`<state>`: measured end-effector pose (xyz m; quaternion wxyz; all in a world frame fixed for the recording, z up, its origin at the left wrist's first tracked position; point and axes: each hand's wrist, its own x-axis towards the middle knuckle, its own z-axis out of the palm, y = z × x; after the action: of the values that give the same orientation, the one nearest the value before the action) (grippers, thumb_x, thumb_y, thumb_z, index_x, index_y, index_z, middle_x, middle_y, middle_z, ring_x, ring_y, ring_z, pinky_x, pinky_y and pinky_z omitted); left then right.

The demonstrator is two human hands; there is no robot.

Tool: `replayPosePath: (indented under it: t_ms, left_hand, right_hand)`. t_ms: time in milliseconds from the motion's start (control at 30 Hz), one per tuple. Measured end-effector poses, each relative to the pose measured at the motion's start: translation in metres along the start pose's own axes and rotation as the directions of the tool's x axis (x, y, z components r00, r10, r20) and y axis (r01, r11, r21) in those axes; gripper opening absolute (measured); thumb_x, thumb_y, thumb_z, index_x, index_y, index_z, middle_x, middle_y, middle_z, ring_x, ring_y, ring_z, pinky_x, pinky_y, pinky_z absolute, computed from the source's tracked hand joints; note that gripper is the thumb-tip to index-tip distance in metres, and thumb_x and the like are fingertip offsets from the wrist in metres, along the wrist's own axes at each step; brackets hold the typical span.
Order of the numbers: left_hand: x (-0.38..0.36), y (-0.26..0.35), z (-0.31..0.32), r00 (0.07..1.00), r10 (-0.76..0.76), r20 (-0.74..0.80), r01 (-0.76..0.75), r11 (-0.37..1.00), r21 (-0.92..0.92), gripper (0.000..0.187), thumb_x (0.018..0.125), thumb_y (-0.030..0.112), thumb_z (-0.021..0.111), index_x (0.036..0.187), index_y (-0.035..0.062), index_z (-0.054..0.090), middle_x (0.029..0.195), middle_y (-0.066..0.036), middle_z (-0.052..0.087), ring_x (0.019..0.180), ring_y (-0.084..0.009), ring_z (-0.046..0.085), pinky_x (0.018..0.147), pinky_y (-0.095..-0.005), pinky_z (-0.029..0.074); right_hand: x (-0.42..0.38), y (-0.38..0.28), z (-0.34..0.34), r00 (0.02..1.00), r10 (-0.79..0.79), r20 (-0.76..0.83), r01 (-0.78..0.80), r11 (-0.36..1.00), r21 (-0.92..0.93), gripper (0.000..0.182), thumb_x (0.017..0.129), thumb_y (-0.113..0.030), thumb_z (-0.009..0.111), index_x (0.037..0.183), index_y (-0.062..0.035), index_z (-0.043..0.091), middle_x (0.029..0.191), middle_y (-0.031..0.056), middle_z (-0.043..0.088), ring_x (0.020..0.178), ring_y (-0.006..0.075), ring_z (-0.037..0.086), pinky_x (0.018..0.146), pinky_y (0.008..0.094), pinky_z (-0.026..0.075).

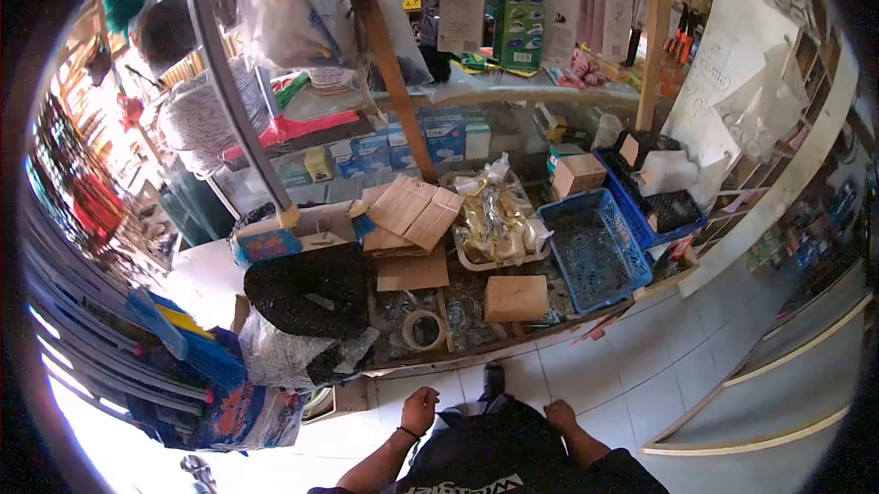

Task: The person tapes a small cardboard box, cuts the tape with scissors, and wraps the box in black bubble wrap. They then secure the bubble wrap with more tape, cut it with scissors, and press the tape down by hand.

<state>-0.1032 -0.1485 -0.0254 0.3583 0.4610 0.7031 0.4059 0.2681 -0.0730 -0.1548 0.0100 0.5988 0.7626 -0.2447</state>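
My left hand (419, 410), with a dark band at the wrist, hangs in front of my body with its fingers curled in; nothing shows in it. My right hand (560, 416) hangs at the other side, its fingers also curled and no object visible. Both are apart from the low display counter before me. Nearest them on the counter are a small brown cardboard box (516, 299) and a roll of tape (423, 330). Behind these lie folded cardboard pieces (417, 210) and a white tray (502, 264) of plastic-wrapped, gold-coloured items.
A blue plastic basket (598, 256) stands right of the tray, with a darker blue crate (673, 236) behind it. Black material (307, 288) and bubble wrap (284, 347) are at the left. Wooden posts (389, 64) rise from the counter. Shelving edges (751, 446) stand at the right over the tiled floor (632, 357).
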Motion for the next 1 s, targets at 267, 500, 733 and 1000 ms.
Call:
replayPosePath:
  t_ms: [267,500,733,1000]
  left_hand:
    - [-0.03,-0.046,-0.002,0.974,0.03,-0.225,0.008,0.986,0.167,0.011,0.081,0.013,0.053,0.082,0.0029,0.059,0.077,-0.014,0.061,0.069,-0.0309,0.058,0.063,-0.039,0.047]
    - [-0.034,-0.05,-0.005,0.927,0.036,-0.373,0.029,0.985,0.168,0.011,0.079,0.011,0.056,0.085,0.0021,0.056,0.079,-0.014,0.059,0.069,-0.0292,0.058,0.063,-0.0384,0.047]
    - [0.005,-0.026,-0.001,0.889,-0.018,-0.458,0.13,0.968,0.214,0.028,0.077,0.011,0.057,0.102,0.001,0.049,0.095,-0.016,0.054,0.09,-0.0315,0.052,0.081,-0.0406,0.042]
    - [0.036,0.014,0.027,0.847,-0.074,-0.526,0.347,0.827,0.443,0.064,0.07,0.018,0.063,0.126,0.0046,0.035,0.122,-0.026,0.031,0.12,-0.0452,0.024,0.097,-0.0547,0.024]
  right_hand:
    - [-0.043,0.075,-0.025,0.937,0.283,0.206,-0.198,0.913,-0.356,0.032,0.083,-0.032,0.047,0.086,-0.0053,0.065,0.091,0.0203,0.061,0.088,0.0359,0.058,0.078,0.0448,0.047]
    - [0.045,0.006,-0.038,0.972,-0.051,-0.23,0.027,0.994,-0.106,0.032,0.07,-0.021,0.061,0.095,-0.0015,0.054,0.09,0.0211,0.055,0.092,0.0385,0.05,0.079,0.0446,0.042]
    - [0.084,-0.12,-0.128,0.923,-0.186,-0.337,0.215,0.975,0.05,0.054,0.072,-0.012,0.062,0.12,-0.002,0.039,0.123,0.0219,0.034,0.112,0.0392,0.04,0.09,0.0432,0.039]
    - [0.094,-0.096,-0.154,0.948,-0.244,-0.206,0.248,0.969,-0.007,0.072,0.07,-0.017,0.064,0.132,-0.0034,0.03,0.135,0.0234,0.021,0.117,0.0409,0.037,0.09,0.042,0.04]
